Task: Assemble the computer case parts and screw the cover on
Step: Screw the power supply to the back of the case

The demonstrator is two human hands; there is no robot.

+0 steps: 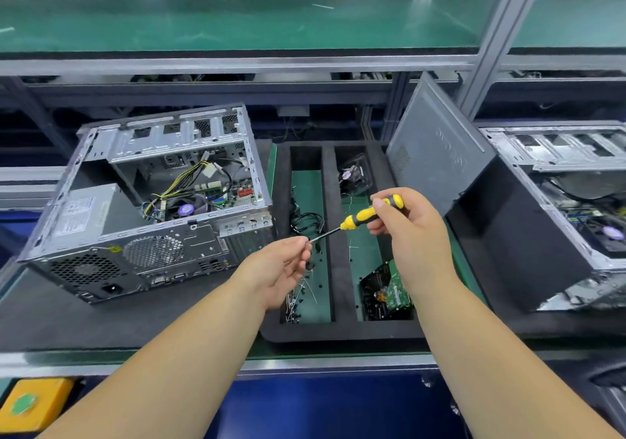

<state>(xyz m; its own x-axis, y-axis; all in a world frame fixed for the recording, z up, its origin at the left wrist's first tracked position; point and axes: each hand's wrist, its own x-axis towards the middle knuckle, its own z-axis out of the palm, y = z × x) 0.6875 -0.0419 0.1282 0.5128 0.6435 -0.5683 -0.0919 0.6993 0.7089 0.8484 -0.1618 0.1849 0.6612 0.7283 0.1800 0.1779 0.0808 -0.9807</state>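
An open computer case (152, 201) lies on its side at the left, its motherboard and cables exposed. Its grey side cover (437, 154) leans upright to the right of the tray. My right hand (410, 222) grips the yellow-and-black handle of a screwdriver (366, 216), held above the tray. My left hand (281, 269) pinches at the tip of the screwdriver's shaft; whether a screw sits between the fingers is too small to tell.
A black foam tray (338, 332) with two long compartments sits in the middle, holding loose screws (294, 303), black cables (306, 222), a fan (354, 174) and a hard drive (389, 289). A second open case (559, 208) stands at the right. A green shelf (237, 22) runs above.
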